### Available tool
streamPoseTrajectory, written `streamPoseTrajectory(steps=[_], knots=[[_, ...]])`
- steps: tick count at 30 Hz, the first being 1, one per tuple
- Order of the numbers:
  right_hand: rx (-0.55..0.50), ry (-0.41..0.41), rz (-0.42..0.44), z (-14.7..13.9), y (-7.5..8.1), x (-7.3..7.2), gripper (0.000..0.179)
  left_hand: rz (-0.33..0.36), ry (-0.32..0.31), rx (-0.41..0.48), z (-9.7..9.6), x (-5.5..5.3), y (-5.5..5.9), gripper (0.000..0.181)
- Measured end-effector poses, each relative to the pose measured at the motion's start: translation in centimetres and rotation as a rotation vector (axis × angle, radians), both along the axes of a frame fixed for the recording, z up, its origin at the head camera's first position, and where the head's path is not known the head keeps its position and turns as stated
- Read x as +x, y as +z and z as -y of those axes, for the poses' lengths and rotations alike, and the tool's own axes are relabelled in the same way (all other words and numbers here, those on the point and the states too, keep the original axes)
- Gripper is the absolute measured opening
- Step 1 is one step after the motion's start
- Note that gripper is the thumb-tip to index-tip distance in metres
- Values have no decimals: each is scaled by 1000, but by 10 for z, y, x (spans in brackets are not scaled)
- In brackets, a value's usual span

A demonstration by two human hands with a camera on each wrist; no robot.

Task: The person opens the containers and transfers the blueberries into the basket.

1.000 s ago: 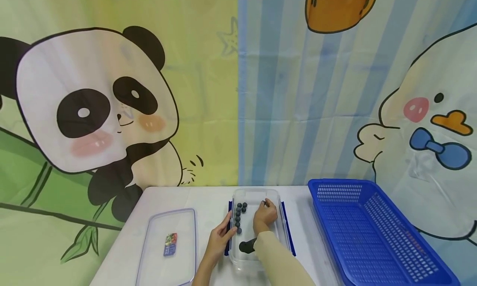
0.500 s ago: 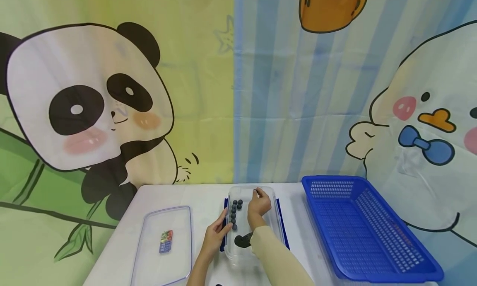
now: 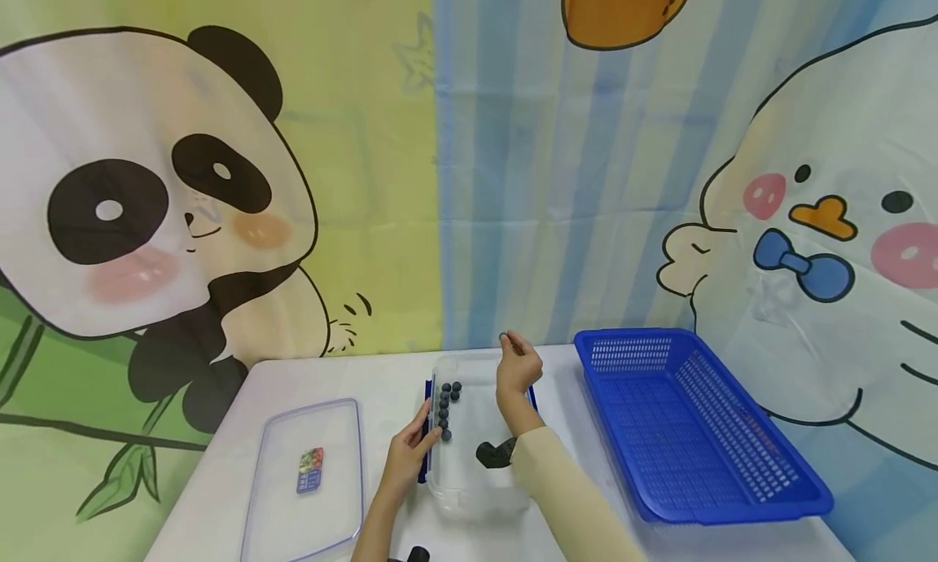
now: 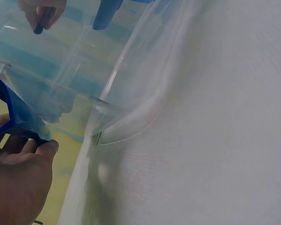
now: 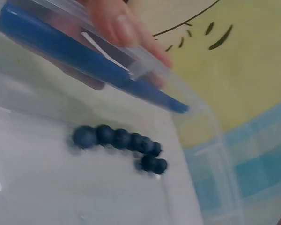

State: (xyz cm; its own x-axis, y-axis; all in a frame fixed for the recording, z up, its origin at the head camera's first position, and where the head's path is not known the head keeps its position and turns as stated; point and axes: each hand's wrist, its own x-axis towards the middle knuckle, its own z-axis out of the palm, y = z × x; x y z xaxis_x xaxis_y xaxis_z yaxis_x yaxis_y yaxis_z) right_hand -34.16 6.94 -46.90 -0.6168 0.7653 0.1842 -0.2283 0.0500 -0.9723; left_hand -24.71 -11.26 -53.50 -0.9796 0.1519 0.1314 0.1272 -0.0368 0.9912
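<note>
Lying farthest left on the white table point(image 3: 225, 468), a clear rectangular plastic lid point(image 3: 293, 521) bears a small multicoloured label point(image 3: 310, 470). Next, the left hand point(image 3: 407, 452) grips the left wall of a clear plastic box point(image 3: 476, 493), beside a dark-blue latch flap point(image 5: 75, 54); a jolt or tilt there could roll the dark-blue round berries point(image 3: 443, 414) out of their line along that wall, a pair sitting beside its far end. Rightward, the right hand point(image 3: 519, 372) pinches one small dark round berry point(image 4: 38, 29); too light a pinch might drop it, too hard might bruise it. Its cream-sleeved forearm point(image 3: 572, 497) slants over the box's near right corner, fingertips upward near the far end. Rightmost stands a blue perforated plastic basket point(image 3: 696, 448).
</note>
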Motion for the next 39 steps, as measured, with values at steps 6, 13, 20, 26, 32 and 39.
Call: streamPoseTrajectory(steps=[6,13,20,26,32,39], knots=[[-100,122,37,-36,30,9,22,-1,-4,-4,1,-5,3,60],[-378,416,86,-80,61,19,34,0,2,22,5,-16,-11,58],[-472,619,150,-150,68,40,19,10,52,-33,8,-23,-25,55],[-403,917,302,-227,59,55,18,26,49,-42,10,-16,-13,57],[-330,1142,417,-284,36,62,26,15,64,-55,10,-24,-25,55],[-93,1229,605,-319,4,73,24,14,64,-81,4,-21,-29,55]])
